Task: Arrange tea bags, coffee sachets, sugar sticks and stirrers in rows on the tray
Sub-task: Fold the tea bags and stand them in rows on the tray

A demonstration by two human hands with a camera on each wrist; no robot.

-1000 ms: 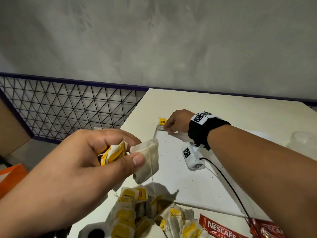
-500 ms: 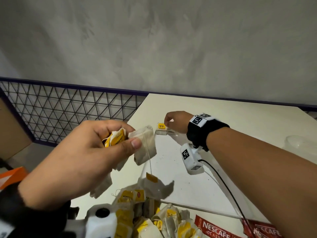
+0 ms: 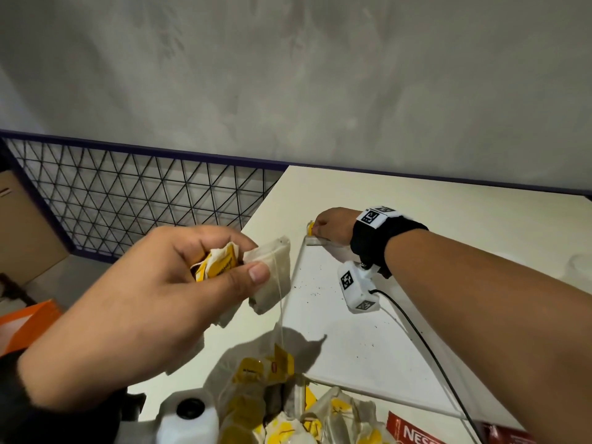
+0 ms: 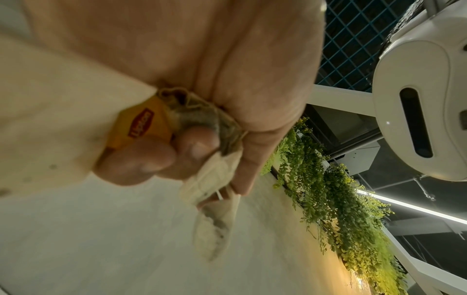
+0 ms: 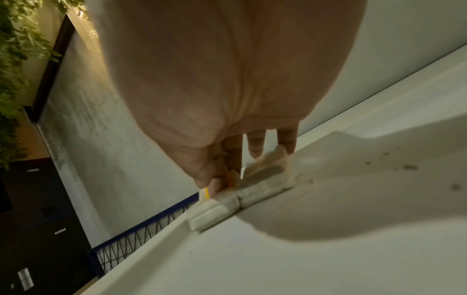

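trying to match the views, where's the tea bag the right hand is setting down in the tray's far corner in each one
Head: tea bag at the tray's far left corner, under the right hand, upper middle of the picture.
Left wrist: not in it.
Right wrist: tea bag right of centre, below the fingertips pinching its yellow tag.
Shared landmark: black wire mesh fence.
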